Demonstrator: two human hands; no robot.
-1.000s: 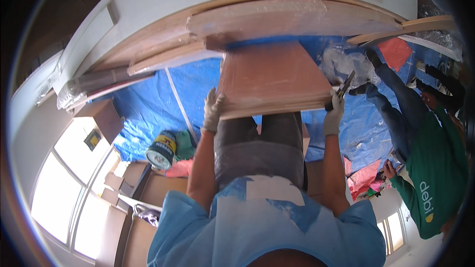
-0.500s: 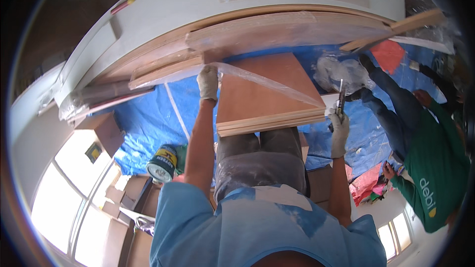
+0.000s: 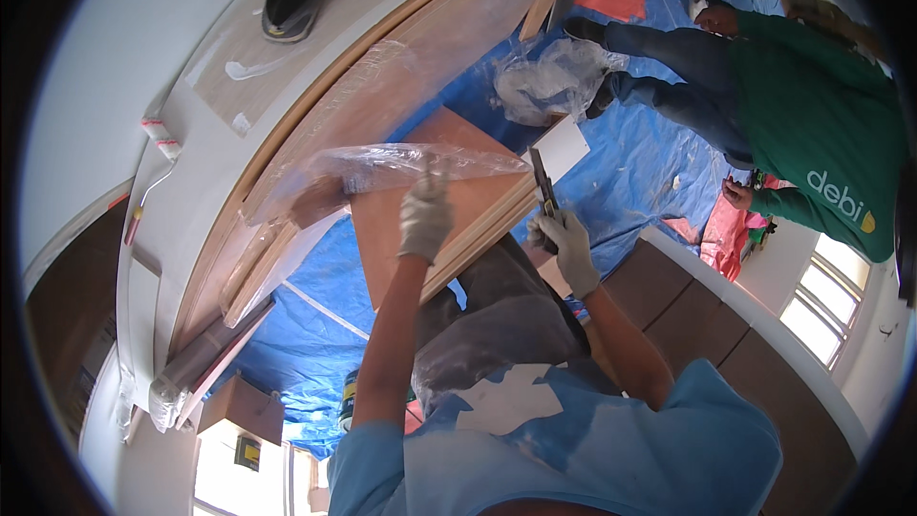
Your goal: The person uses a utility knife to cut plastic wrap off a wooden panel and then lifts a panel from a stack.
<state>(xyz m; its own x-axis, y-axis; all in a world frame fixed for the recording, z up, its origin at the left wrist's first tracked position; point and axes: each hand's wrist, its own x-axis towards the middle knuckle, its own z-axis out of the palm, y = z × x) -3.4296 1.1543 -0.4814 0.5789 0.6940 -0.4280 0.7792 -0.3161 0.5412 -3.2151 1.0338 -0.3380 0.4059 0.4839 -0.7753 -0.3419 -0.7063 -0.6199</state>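
The floor is covered by a wrinkled blue tarp (image 3: 640, 196), crossed by a pale strip (image 3: 327, 310). On the right, a pale wall (image 3: 776, 256) is broken by a divided window (image 3: 823, 304), and brown panels (image 3: 702, 318) are bordered by a white band (image 3: 761, 321). At the lower left, a brown box (image 3: 244, 406) is backlit by another window (image 3: 224, 487), washed out by bright light.

an open stretch of blue tarpaulin (image 3: 635, 196) gives passage right of the stack of flat reddish-brown wooden panels (image 3: 377, 225). long wooden boards wrapped in clear film (image 3: 368, 91) block the stack's far left side; a loose sheet of clear plastic (image 3: 478, 162) stretches across it. a slim dark tool (image 3: 543, 180) in the white-gloved right hand (image 3: 570, 248) and a white board (image 3: 561, 150) crowd its right corner.
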